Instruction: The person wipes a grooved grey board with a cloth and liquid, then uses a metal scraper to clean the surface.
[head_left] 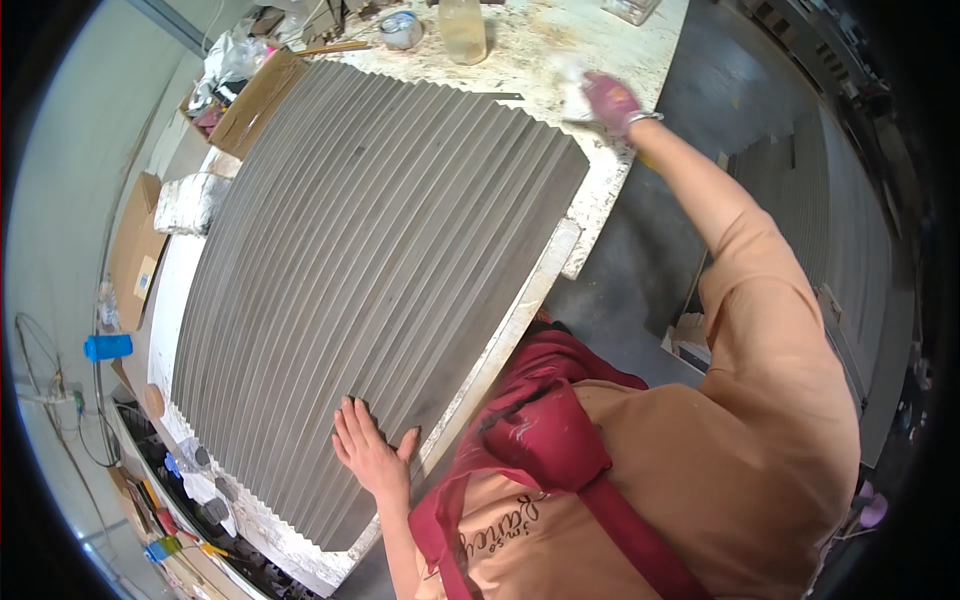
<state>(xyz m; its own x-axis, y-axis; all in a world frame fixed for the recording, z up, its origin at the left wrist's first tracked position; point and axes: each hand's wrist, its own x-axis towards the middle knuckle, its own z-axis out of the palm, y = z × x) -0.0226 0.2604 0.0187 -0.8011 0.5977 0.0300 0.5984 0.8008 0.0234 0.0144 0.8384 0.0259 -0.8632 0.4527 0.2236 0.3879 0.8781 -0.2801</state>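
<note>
From afar I see the left hand [373, 452] spread flat on the ridged panel [375, 260] atop the tabletop [560, 30], but cannot tell whether the gloved right hand [612, 103] grips the blurred white thing [574, 92].

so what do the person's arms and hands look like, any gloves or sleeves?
Left hand: bare, no glove. Right hand: dusty-pink glove, pale band at the wrist. Right sleeve: loose, tan, above a bare forearm.

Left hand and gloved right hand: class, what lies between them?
In the head view, ribbed grey material fills most of the stretch from left hand to gloved right hand, followed by white worktop.
</note>
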